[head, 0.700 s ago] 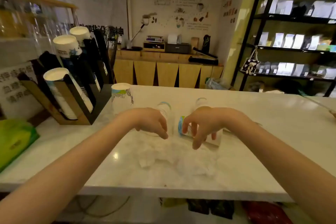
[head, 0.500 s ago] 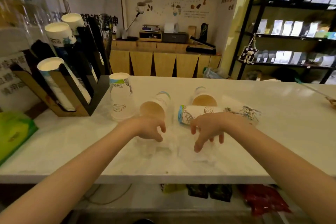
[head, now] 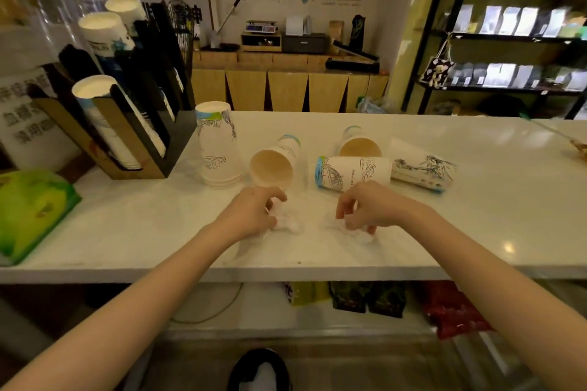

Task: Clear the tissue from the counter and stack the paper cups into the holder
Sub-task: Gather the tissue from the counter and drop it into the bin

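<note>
White tissue lies crumpled on the white counter (head: 476, 225) near its front edge. My left hand (head: 254, 213) is closed on one wad of tissue (head: 287, 221). My right hand (head: 368, 208) pinches another wad of tissue (head: 359, 233). Just beyond the hands several paper cups lie on their sides: one opening toward me (head: 273, 165), one sideways (head: 352, 173), one behind it (head: 359, 144), one with bamboo print (head: 422, 167). An upside-down stack of cups (head: 217, 144) stands beside the black and wood cup holder (head: 133, 124), which holds stacked cups.
A green packet (head: 31, 209) rests at the counter's left end. Bags sit on a shelf under the counter (head: 365, 298). A black shelving unit (head: 508, 28) stands at the back right, a wooden sideboard (head: 286, 86) behind the counter.
Both hands have pulled back toward the front edge, gathering the flat tissue into two wads. The view has tilted down, so the lying cups now show beyond the hands.
</note>
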Tool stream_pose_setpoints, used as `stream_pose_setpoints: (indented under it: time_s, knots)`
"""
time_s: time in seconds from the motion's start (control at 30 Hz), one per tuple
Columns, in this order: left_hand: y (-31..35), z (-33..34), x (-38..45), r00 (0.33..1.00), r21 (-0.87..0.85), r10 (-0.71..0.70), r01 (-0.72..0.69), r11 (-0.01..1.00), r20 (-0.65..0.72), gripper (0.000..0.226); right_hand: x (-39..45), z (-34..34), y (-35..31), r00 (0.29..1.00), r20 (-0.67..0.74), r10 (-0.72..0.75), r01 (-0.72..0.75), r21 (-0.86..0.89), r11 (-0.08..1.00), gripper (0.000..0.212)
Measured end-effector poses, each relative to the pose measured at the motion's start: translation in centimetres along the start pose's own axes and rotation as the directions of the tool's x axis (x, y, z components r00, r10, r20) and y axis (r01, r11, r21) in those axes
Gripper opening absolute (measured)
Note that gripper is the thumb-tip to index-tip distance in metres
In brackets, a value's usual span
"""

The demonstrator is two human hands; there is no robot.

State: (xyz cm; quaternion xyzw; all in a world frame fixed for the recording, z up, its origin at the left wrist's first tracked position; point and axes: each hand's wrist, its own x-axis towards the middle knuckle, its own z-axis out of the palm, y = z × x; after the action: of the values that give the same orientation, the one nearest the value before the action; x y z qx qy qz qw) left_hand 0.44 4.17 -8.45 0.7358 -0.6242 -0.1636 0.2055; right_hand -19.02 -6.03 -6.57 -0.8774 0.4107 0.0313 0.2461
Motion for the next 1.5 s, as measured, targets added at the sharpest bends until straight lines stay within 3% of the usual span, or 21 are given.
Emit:
stream_pose_setpoints:
  time_s: [0.13, 0.27, 0.4, 0.53, 0.7, 0.93, 1.07, 1.17, 1.5]
  knots:
    - [0.3, 0.3, -2.5, 0.995, -0.055, 0.006, -0.012, 0.998, -0.103, 0.027, -0.8, 1.1, -0.3, 0.996, -0.074, -0.04, 0.038, -0.03, 0.999, 0.015]
    - [1.0, 0.6, -6.3, 0.994, -0.167, -0.049, 0.032, 0.986, -0.1, 0.018, -3.8, 1.5, -1.6, 0.982, -0.145, -0.121, 0.148, 0.198, 0.969, 0.011]
    - [0.5, 1.9, -10.5, 0.996, -0.291, -0.091, 0.084, 0.953, -0.011, 0.022, -7.6, 3.4, -4.2, 0.959, 0.015, -0.283, 0.257, 0.373, 0.892, 0.011]
    - [-1.9, 5.9, -13.6, 0.983, -0.234, -0.165, 0.178, 0.956, 0.075, 0.023, -8.3, 8.4, -5.2, 0.925, 0.079, -0.372, 0.34, 0.27, 0.901, 0.013]
    - [-6.4, 11.4, -15.0, 0.934, -0.255, -0.345, 0.358, 0.898, 0.097, 0.018, -5.5, 16.2, -2.9, 0.952, 0.121, -0.282, 0.238, 0.284, 0.929, 0.012]
    - [-14.1, 21.9, -14.9, 0.841, -0.297, -0.522, 0.539, 0.788, 0.142, 0.017, 0.7, 30.9, 2.9, 0.998, 0.018, 0.068, -0.068, 0.491, 0.868, 0.017]
    - [-19.7, 31.0, -15.2, 0.768, -0.295, -0.619, 0.637, 0.712, 0.165, 0.022, 4.2, 41.4, 6.2, 0.984, 0.07, 0.161, -0.172, 0.578, 0.798, 0.02]
    - [-24.6, 38.5, -14.7, 0.734, -0.313, -0.648, 0.675, 0.668, 0.202, 0.022, 7.6, 49.7, 9.5, 0.983, 0.101, 0.152, -0.182, 0.543, 0.82, 0.022]
    - [-35.9, 56.6, -10.0, 0.811, -0.324, -0.553, 0.583, 0.745, 0.189, 0.041, 17.6, 67.4, 18.5, 0.982, 0.089, 0.167, -0.189, 0.405, 0.895, 0.024]
